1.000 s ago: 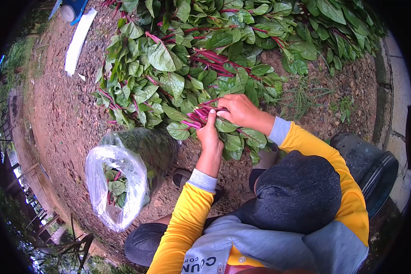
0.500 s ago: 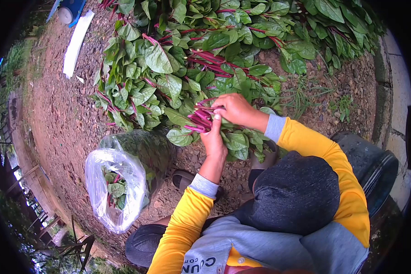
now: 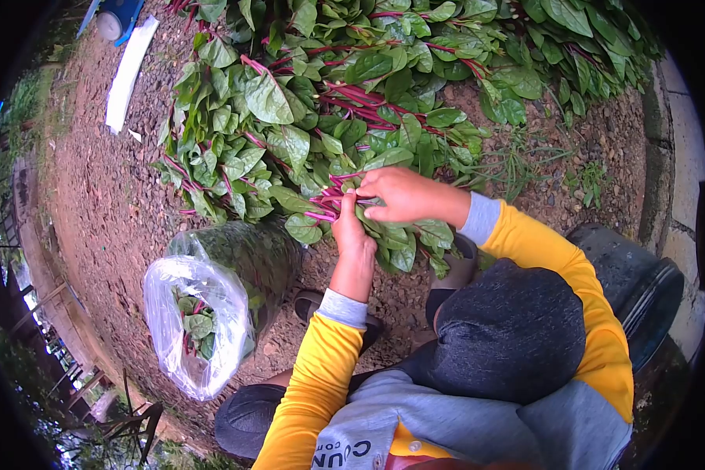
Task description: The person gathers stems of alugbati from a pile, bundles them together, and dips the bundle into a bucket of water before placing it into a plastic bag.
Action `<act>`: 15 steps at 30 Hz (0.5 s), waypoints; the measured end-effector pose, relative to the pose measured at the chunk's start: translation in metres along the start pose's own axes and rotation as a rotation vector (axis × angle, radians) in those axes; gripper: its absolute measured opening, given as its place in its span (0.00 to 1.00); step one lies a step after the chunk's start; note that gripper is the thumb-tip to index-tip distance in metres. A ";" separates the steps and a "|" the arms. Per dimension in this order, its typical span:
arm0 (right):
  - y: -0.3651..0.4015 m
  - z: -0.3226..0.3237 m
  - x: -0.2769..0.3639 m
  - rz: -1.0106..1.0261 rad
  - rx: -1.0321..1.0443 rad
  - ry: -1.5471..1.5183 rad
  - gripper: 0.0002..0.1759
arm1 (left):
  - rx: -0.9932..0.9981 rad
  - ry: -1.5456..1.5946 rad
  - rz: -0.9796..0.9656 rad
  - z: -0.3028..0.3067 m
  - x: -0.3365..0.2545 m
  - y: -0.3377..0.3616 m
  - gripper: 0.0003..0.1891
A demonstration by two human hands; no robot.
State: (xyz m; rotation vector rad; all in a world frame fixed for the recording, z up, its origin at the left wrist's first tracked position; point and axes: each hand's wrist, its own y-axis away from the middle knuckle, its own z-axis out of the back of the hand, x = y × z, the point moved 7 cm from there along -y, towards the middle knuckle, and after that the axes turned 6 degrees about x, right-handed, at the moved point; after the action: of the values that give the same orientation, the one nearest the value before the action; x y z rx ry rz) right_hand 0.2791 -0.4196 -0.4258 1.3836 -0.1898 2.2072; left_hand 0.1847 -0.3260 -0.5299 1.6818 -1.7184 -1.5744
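A bunch of leafy greens with thick magenta stems (image 3: 327,205) and broad green leaves, looking like red Malabar spinach, is gripped in my left hand (image 3: 354,244). Its stem ends point left and its leaves hang to the right, above my shoes. My right hand (image 3: 413,196) is closed at the top of the same bunch, with the thumb and fingers bent onto the stems. What exactly sits between those fingers is partly hidden. Just beyond both hands spreads a large pile of the same greens (image 3: 278,98) on the ground.
At the left stands a clear plastic bag (image 3: 158,313), its mouth open, with greens inside. A dark bucket (image 3: 642,282) is at my right beside a concrete edge (image 3: 685,172). A white strip (image 3: 130,74) and a blue object (image 3: 121,16) lie at upper left on gravelly soil.
Both hands and the bunch have shifted slightly left. My right hand has turned and lowered over the bunch, now covering more of its stems.
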 end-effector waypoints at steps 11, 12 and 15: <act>-0.026 0.108 -0.045 -0.282 -0.574 0.472 0.17 | 0.006 -0.062 -0.042 -0.012 -0.002 0.011 0.18; -0.027 0.107 -0.047 -0.283 -0.591 0.504 0.19 | 0.008 -0.072 -0.052 -0.011 -0.002 0.011 0.18; -0.031 0.105 -0.055 -0.292 -0.618 0.566 0.21 | 0.015 -0.097 -0.077 -0.012 -0.003 0.011 0.18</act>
State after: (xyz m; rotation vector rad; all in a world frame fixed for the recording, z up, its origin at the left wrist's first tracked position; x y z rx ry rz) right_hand 0.3971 -0.4531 -0.4292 0.4071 -0.3906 1.9604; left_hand 0.1894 -0.3322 -0.5147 1.7252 -1.7344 -1.7077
